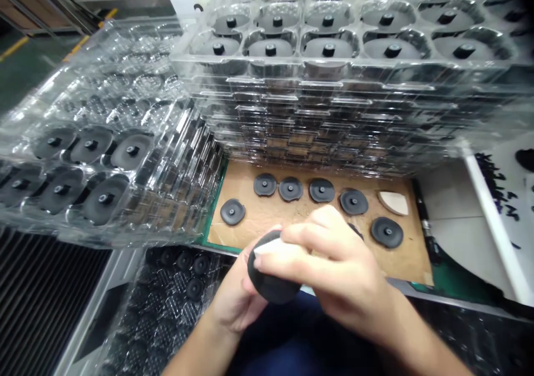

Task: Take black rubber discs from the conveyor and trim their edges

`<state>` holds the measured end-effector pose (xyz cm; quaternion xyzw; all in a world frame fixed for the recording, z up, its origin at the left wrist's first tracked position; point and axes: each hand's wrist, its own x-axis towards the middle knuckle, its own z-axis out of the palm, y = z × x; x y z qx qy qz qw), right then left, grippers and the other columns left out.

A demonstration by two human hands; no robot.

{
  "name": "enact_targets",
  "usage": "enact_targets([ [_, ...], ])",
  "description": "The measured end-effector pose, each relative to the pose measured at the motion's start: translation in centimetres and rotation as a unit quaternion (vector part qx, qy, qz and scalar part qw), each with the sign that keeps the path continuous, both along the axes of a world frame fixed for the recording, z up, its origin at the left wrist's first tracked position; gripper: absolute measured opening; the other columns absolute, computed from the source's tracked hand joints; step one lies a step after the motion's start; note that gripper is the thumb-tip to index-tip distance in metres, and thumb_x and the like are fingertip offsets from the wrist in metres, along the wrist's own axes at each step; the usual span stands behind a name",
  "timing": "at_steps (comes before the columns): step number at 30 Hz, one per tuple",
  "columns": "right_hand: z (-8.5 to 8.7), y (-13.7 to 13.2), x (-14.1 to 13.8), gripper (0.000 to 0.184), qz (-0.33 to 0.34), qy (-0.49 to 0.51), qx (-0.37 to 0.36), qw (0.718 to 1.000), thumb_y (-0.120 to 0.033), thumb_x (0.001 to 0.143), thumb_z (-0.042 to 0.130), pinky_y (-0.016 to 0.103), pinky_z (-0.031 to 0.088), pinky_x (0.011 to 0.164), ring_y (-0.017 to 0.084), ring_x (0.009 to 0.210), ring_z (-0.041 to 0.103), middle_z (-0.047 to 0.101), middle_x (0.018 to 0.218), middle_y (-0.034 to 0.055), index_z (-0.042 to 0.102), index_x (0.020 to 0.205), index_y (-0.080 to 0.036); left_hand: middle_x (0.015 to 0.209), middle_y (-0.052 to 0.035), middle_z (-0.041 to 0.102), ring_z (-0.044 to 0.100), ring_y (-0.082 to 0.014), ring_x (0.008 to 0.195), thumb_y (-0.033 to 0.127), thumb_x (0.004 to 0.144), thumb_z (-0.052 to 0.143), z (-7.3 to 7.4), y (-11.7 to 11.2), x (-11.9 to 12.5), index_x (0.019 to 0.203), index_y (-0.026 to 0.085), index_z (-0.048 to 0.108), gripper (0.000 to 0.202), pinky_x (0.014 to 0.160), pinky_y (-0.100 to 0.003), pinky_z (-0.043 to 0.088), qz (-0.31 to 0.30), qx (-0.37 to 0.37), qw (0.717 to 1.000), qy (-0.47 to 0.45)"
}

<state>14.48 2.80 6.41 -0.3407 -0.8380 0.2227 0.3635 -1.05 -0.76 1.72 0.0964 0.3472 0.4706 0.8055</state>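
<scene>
My left hand (pixel 238 295) grips a dark grey round disc (pixel 275 288) from the side and underneath. Over it, my right hand (pixel 334 259) presses a small white pad (pixel 278 247) onto the disc's upper face; its fingers hide most of the pad, and I cannot make out its material. Behind the hands, several similar dark discs with central hubs lie on a cardboard sheet (pixel 283 214), among them a disc at the left (pixel 232 212) and another at the right (pixel 387 232). One more is partly covered by my right hand.
A tall stack of clear plastic trays (pixel 325 67) filled with discs stands behind the cardboard. Another tray stack (pixel 167 198) is at the left. A cream wedge-shaped pad (pixel 394 203) lies at the right. Below left is a lower tray (pixel 167 303) with dark discs.
</scene>
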Motion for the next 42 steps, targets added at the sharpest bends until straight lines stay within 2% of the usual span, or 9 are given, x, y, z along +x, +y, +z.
enact_targets([
  [2, -1.2, 1.0, 0.4, 0.027, 0.001, 0.047, -0.059, 0.997, -0.013, 0.092, 0.043, 0.030, 0.040, 0.070, 0.014, 0.073, 0.056, 0.069, 0.086, 0.0007, 0.068, 0.097, -0.023, 0.102, -0.0024, 0.073, 0.067, -0.0162, 0.092, 0.020, 0.060, 0.082, 0.0, -0.3, -0.4, 0.101, 0.020, 0.070, 0.043, 0.081, -0.020, 0.052, -0.009, 0.009, 0.999, -0.036],
  [6, -6.8, 1.2, 0.4, 0.022, -0.163, 0.085, -0.241, 0.953, -0.023, 0.090, 0.049, 0.027, 0.048, 0.073, 0.016, 0.085, 0.062, 0.068, 0.095, 0.0021, 0.067, 0.101, -0.024, 0.111, -0.0017, 0.071, 0.068, -0.0227, 0.096, 0.032, 0.064, 0.079, -0.1, -0.7, -1.2, 0.106, 0.027, 0.068, 0.043, 0.082, -0.027, 0.055, -0.023, 0.011, 0.994, -0.103],
  [11, -13.2, -0.4, -0.8, 0.024, -0.199, 0.057, -0.279, 0.938, -0.022, 0.084, 0.050, 0.034, 0.052, 0.072, 0.019, 0.080, 0.062, 0.063, 0.099, 0.0084, 0.069, 0.098, -0.020, 0.105, -0.0034, 0.073, 0.068, -0.0228, 0.096, 0.033, 0.065, 0.077, -0.2, -0.7, -1.3, 0.101, 0.021, 0.070, 0.038, 0.082, -0.028, 0.055, -0.024, -0.002, 0.992, -0.122],
  [14, -12.3, -0.8, -0.7, 0.029, -0.221, 0.069, -0.268, 0.935, -0.025, 0.087, 0.045, 0.033, 0.052, 0.069, 0.018, 0.080, 0.061, 0.056, 0.113, 0.0124, 0.064, 0.108, -0.019, 0.105, -0.0030, 0.072, 0.068, -0.0243, 0.097, 0.038, 0.063, 0.078, -0.1, -0.7, -1.3, 0.103, 0.020, 0.069, 0.045, 0.083, -0.029, 0.056, -0.033, -0.001, 0.990, -0.136],
  [20, -8.1, -1.3, -0.5, 0.023, -0.128, 0.088, -0.275, 0.949, -0.023, 0.089, 0.046, 0.032, 0.052, 0.081, 0.018, 0.094, 0.064, 0.068, 0.097, 0.0065, 0.068, 0.096, -0.020, 0.104, -0.0042, 0.072, 0.069, -0.0219, 0.094, 0.046, 0.067, 0.071, -0.5, -0.8, -1.7, 0.104, 0.021, 0.069, 0.045, 0.079, -0.026, 0.056, -0.041, 0.011, 0.985, -0.170],
  [31, -9.6, -2.9, -1.6, 0.022, -0.106, 0.060, -0.319, 0.940, -0.020, 0.085, 0.048, 0.029, 0.055, 0.067, 0.019, 0.078, 0.068, 0.072, 0.083, 0.0050, 0.070, 0.088, -0.019, 0.104, -0.0041, 0.072, 0.069, -0.0218, 0.092, 0.052, 0.067, 0.069, -0.9, -1.3, -2.8, 0.109, 0.026, 0.066, 0.050, 0.075, -0.026, 0.055, -0.027, 0.028, 0.986, -0.161],
  [36, -9.6, -3.0, -1.9, 0.027, -0.104, 0.048, -0.319, 0.941, -0.017, 0.084, 0.045, 0.030, 0.054, 0.066, 0.019, 0.076, 0.068, 0.073, 0.086, 0.0060, 0.071, 0.091, -0.018, 0.115, -0.0055, 0.065, 0.067, -0.0255, 0.097, 0.050, 0.069, 0.068, -1.3, -1.8, -3.1, 0.124, 0.032, 0.055, 0.059, 0.083, -0.034, 0.052, 0.007, 0.128, 0.991, 0.035],
  [38, -9.8, -3.0, -1.8, 0.027, -0.103, 0.043, -0.314, 0.943, -0.017, 0.084, 0.045, 0.030, 0.054, 0.066, 0.018, 0.074, 0.067, 0.072, 0.082, 0.0054, 0.071, 0.090, -0.019, 0.122, -0.0057, 0.060, 0.063, -0.0246, 0.103, 0.036, 0.072, 0.071, -1.8, -2.1, -3.3, 0.132, 0.037, 0.044, 0.066, 0.090, -0.036, 0.048, 0.011, 0.231, 0.951, 0.205],
  [42, -9.9, -3.4, -0.9, 0.024, -0.119, 0.037, -0.296, 0.947, -0.019, 0.085, 0.046, 0.028, 0.053, 0.064, 0.017, 0.071, 0.065, 0.069, 0.075, 0.0048, 0.070, 0.089, -0.018, 0.126, -0.0036, 0.056, 0.052, -0.0245, 0.117, 0.002, 0.066, 0.072, -2.5, -2.1, -3.6, 0.141, 0.048, 0.011, 0.108, 0.103, -0.043, 0.036, -0.021, 0.401, 0.800, 0.446],
])
